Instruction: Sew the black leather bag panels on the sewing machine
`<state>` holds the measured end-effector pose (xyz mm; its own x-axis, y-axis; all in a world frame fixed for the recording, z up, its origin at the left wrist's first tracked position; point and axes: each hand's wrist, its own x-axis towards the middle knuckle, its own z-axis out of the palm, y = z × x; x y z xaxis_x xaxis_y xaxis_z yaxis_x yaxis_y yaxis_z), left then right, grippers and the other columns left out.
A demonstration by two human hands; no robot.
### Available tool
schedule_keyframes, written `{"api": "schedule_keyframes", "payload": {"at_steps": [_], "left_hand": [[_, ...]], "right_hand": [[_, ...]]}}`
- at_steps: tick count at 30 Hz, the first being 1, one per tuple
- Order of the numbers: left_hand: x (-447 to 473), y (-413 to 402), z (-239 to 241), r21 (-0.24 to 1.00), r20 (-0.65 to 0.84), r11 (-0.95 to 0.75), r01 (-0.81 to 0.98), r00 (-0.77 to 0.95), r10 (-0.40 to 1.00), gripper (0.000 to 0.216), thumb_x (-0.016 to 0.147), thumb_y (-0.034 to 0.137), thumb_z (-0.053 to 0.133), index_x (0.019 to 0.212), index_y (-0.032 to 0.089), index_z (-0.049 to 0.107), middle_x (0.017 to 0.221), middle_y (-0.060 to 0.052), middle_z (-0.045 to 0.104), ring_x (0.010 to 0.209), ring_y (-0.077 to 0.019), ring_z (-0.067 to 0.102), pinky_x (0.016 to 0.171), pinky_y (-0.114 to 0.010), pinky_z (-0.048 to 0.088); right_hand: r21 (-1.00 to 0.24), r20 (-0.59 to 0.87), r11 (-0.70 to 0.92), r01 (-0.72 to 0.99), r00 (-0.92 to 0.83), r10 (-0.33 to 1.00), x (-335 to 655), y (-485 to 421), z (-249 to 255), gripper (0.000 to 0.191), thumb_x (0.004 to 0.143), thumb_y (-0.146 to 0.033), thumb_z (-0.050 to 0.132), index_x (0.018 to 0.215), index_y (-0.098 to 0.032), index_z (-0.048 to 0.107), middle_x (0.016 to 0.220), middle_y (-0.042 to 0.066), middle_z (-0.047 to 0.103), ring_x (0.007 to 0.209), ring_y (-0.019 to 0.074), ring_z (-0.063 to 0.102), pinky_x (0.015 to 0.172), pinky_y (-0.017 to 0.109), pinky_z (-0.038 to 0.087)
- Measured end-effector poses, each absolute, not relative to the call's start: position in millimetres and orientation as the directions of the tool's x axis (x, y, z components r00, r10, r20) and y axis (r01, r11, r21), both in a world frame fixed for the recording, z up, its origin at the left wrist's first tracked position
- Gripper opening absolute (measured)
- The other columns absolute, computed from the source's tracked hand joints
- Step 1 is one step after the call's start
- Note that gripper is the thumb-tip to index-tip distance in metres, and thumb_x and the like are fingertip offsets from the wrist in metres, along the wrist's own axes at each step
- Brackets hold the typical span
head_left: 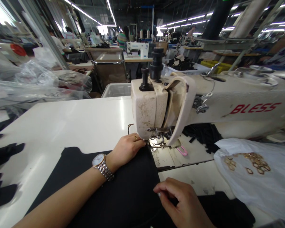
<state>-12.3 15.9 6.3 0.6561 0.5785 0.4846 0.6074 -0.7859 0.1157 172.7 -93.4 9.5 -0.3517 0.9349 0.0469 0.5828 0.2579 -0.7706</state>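
Note:
A piece of black fabric (123, 190) lies on the white sewing table (68, 123), its far edge reaching under the presser foot (158, 142) of a worn cream sewing machine (156, 107) marked BLESS. My left hand (125, 150), with a wristwatch and a ring, rests flat on the fabric just left of the presser foot, fingers together and pressing the cloth down. My right hand (180, 202) is nearer to me, fingers curled and pinching the fabric's right edge.
A white plastic bag (258, 177) holding several small gold metal pieces lies at the right. Black fabric scraps (2, 164) sit at the left table edge. Clear plastic bags (33, 85) pile at the back left. Other workstations and people fill the background.

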Motion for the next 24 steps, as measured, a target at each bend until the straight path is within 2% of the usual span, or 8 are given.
{"api": "schedule_keyframes", "payload": {"at_steps": [17, 24], "left_hand": [[-13.3, 15.6, 3.8, 0.118, 0.489, -0.779, 0.615, 0.647, 0.585, 0.02, 0.081, 0.012, 0.043, 0.072, 0.015, 0.061, 0.064, -0.002, 0.056, 0.058, -0.0108, 0.05, 0.05, -0.018, 0.037], [-19.6, 17.8, 5.1, 0.132, 0.468, -0.799, 0.587, 0.674, 0.572, 0.022, 0.083, 0.013, 0.039, 0.078, 0.015, 0.061, 0.069, -0.002, 0.059, 0.062, -0.0122, 0.052, 0.054, -0.02, 0.04]], "right_hand": [[-0.767, 0.027, 0.231, 0.599, -0.33, 0.943, 171.8, -92.9, 11.6, 0.021, 0.07, -0.007, 0.045, 0.073, -0.019, 0.062, 0.064, -0.002, 0.062, 0.055, 0.01, 0.055, 0.056, 0.019, 0.043], [-0.709, 0.129, 0.336, 0.62, -0.355, 0.926, 163.4, -95.3, 2.9, 0.023, 0.072, -0.006, 0.039, 0.073, -0.02, 0.057, 0.068, -0.001, 0.062, 0.062, 0.012, 0.059, 0.057, 0.02, 0.045]]}}
